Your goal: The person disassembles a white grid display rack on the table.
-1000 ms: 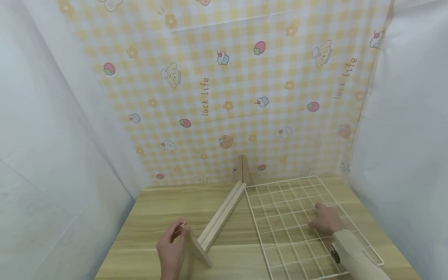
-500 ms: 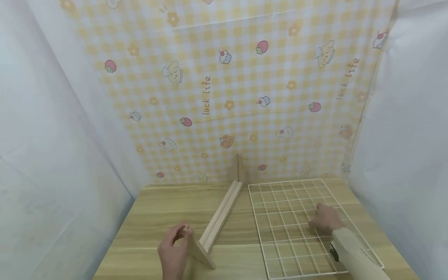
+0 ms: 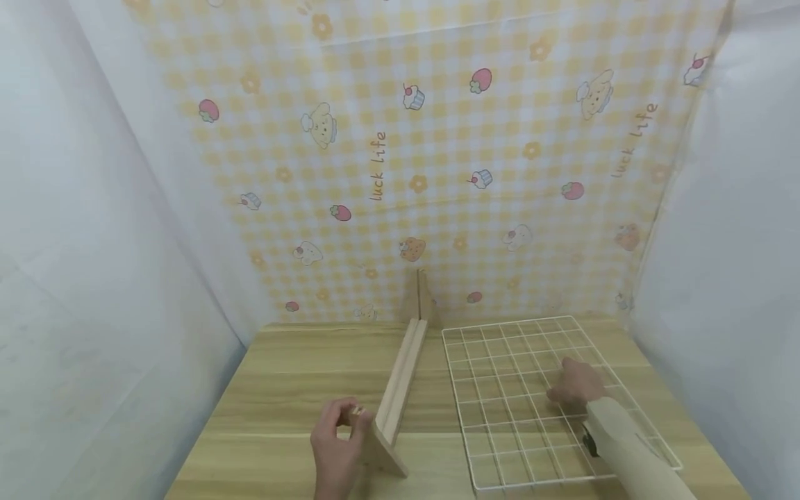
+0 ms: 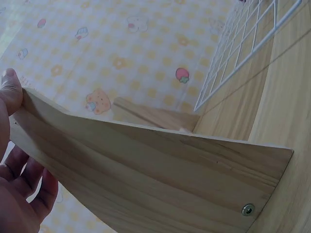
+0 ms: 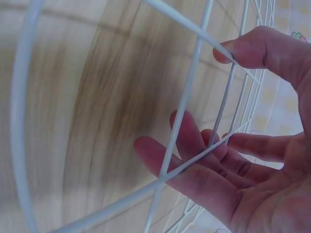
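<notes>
In the head view, my left hand (image 3: 339, 444) pinches the top of the near end panel (image 3: 386, 448) of a wooden stand. Two parallel wooden rails (image 3: 403, 382) join it to an upright far panel (image 3: 425, 295). Close up in the left wrist view, the thumb lies on one face of the panel (image 4: 146, 170) with fingers behind it; a metal bolt head (image 4: 248, 209) shows low down. My right hand (image 3: 578, 384) holds a white wire grid (image 3: 500, 403). Its fingertips (image 5: 150, 150) reach through the openings and its thumb presses a wire (image 5: 194, 90).
Under everything is a wood-grain tabletop (image 3: 294, 389). A yellow checked cloth (image 3: 437, 222) hangs behind it, and white cloth walls stand left (image 3: 125, 278) and right (image 3: 731, 278). A narrow strip of tabletop separates the stand from the grid.
My left hand has moved right with the stand's near end, while its far end has swung left, away from the grid's corner. The right hand keeps its hold; the head view has shifted slightly.
</notes>
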### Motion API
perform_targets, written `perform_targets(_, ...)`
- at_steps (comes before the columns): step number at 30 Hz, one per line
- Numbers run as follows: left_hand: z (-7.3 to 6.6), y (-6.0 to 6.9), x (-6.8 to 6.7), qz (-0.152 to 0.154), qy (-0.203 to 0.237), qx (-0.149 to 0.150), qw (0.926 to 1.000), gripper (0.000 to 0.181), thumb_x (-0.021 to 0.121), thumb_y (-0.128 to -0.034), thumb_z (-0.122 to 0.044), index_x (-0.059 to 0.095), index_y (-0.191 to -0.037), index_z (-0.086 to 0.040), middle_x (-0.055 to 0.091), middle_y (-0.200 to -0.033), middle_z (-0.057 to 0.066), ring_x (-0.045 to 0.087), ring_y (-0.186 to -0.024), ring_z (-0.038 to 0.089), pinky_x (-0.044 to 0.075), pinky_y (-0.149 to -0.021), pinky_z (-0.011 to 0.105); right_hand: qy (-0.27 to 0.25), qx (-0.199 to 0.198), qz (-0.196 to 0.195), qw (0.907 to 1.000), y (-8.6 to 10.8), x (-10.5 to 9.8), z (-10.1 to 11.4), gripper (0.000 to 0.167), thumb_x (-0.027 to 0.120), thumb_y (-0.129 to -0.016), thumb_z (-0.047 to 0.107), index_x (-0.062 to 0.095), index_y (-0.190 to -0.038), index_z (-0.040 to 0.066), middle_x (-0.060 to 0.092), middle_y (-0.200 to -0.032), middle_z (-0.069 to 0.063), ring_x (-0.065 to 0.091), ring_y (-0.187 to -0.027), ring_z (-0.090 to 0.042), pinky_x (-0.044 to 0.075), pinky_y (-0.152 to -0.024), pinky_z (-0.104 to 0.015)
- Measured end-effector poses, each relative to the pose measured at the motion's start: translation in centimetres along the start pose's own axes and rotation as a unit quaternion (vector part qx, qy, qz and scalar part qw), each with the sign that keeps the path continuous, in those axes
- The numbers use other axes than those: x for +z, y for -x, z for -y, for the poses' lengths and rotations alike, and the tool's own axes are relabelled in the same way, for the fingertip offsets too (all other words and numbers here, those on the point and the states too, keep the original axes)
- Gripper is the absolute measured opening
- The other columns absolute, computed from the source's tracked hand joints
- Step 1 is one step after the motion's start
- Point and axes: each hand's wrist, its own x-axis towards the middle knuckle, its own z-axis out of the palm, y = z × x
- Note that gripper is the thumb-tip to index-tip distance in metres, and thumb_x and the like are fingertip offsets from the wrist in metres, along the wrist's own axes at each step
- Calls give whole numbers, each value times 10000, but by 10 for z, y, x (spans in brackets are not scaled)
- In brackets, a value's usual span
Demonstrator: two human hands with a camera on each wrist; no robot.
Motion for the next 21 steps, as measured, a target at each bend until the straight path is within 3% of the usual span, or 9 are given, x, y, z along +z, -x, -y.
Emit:
perform_targets(6, -3, 5, 11, -61, 112, 371, 9992, 243, 804, -774, -12, 660, -944, -110, 592, -865, -101, 540, -780, -27, 502, -739, 190, -69, 32, -10, 10000, -7, 3, 7, 579, 809, -686, 195, 541, -1084, -129, 652, -877, -207, 620, -762, -311, 569, -699, -486)
perform_targets(11, -7, 9, 18, -52, -26, 724, 9974, 233, 809, -786, -41, 652, -950, -96, 575, -853, -70, 538, -827, -42, 529, -749, 196, -128, 88, 19, 9999, -8, 8, 6, 667, 806, -674, 180, 517, -1157, -177, 662, -936, -272, 634, -787, -344, 577, -725, -516)
perform_targets(16, -11, 8, 20, -92, -60, 619, 9980, 209, 800, -798, -49, 655, -943, -88, 586, -847, -44, 557, -836, -38, 545, -763, 209, -19, 93, -5, 10000, -11, 8, 10, 732, 803, -673, 182, 500, -1220, -199, 631, -1095, -381, 648, -879, -425, 575, -788, -553)
perform_targets(21, -11, 10, 20, -36, -246, 572, 9981, 198, 795, -818, -73, 644, -945, -91, 554, -831, -48, 557, -846, -8, 540, -770, 210, 27, 75, -9, 10000, -15, 6, 13, 581, 802, -688, 188, 579, -1085, -172, 665, -968, -303, 634, -780, -340, 582, -678, -457)
